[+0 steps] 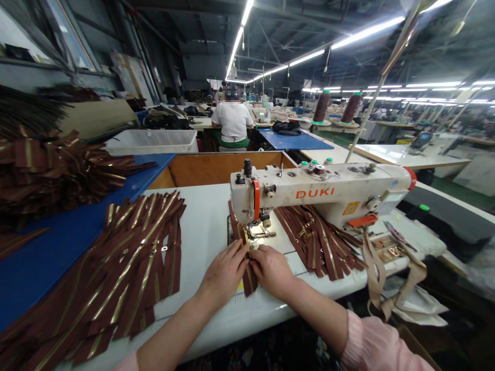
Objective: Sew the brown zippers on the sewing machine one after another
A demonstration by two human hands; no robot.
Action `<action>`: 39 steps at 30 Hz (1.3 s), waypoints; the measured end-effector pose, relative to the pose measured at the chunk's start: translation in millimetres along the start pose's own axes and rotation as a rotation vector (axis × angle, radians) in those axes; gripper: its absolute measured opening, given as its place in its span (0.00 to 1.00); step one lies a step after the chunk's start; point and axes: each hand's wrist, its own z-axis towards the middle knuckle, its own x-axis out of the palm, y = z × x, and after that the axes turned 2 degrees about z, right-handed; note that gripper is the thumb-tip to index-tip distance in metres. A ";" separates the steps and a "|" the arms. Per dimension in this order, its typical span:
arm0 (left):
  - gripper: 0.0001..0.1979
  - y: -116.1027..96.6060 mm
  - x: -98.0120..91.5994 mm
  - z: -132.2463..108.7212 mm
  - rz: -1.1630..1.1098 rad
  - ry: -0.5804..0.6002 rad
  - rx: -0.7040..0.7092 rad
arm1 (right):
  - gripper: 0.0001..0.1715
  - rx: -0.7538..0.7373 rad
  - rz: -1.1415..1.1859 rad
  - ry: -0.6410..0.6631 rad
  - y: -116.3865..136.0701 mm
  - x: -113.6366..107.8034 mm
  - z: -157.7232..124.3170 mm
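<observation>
A brown zipper tape with gold teeth (247, 273) runs from under the presser foot of a white DUKI industrial sewing machine (320, 193) down onto the white table. My left hand (224, 270) and my right hand (273, 270) lie side by side, with the fingertips of both gripping the tape on either side. A large pile of matching zippers (116, 273) lies to the left of my left hand. Another bundle of zippers (317, 242) lies to the right of the needle, under the machine's arm.
More zippers (50, 170) lie heaped on a blue table (65, 247) at the left. Beige straps (386, 273) hang off the right table edge near a tray of metal parts (386, 251). A seated co-worker (232, 121) works farther ahead, beyond a white bin (150, 141).
</observation>
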 end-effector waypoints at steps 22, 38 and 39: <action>0.18 1.8 -2.7 4.3 -0.014 0.061 -0.005 | 0.13 -0.140 -0.106 0.033 -4.6 -3.9 5.3; 0.20 19.3 3.5 21.8 -0.091 0.091 0.055 | 0.07 -0.050 0.445 -0.043 -54.0 -9.7 101.5; 0.20 19.2 3.7 21.6 -0.088 0.089 0.055 | 0.08 -0.056 0.463 -0.042 -55.1 -7.6 103.3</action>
